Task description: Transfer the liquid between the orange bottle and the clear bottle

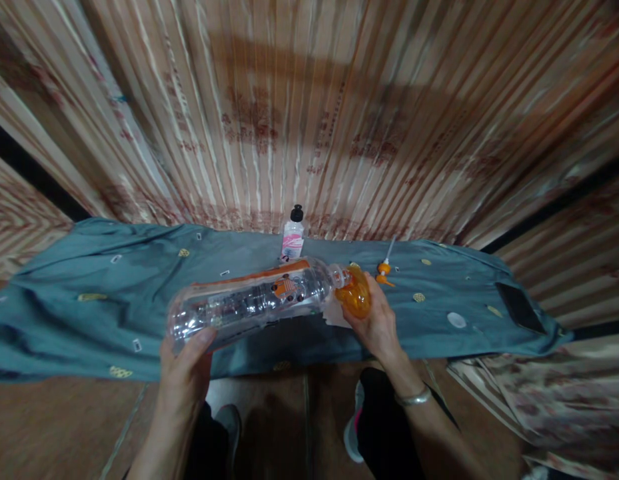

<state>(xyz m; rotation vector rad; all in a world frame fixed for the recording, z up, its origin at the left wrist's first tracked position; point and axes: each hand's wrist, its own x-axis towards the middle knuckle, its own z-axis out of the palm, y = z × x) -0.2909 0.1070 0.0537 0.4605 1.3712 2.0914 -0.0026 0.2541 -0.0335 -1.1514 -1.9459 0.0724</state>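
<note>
While gripping clear plastic bottle (254, 299) near its base in left hand (185, 363), found clasping amber bottle (358, 295) against bottle neck with right hand (378, 328), presumably to keep both aligned. Noted beyond right hand: detached orange pump (384, 269), apparently laid within reach. Between hands, farther off: upright black-capped bottle (292, 238).

Striped, pleated curtain fabric (289, 107) with reddish floral prints filled the upper frame, crossed by a broad shadow. 2 dark bars (34, 170) slanted at left and right. A teal-draped table (144, 257) spanned the middle; brown floor tiles (64, 417) lay dimly lit below.
</note>
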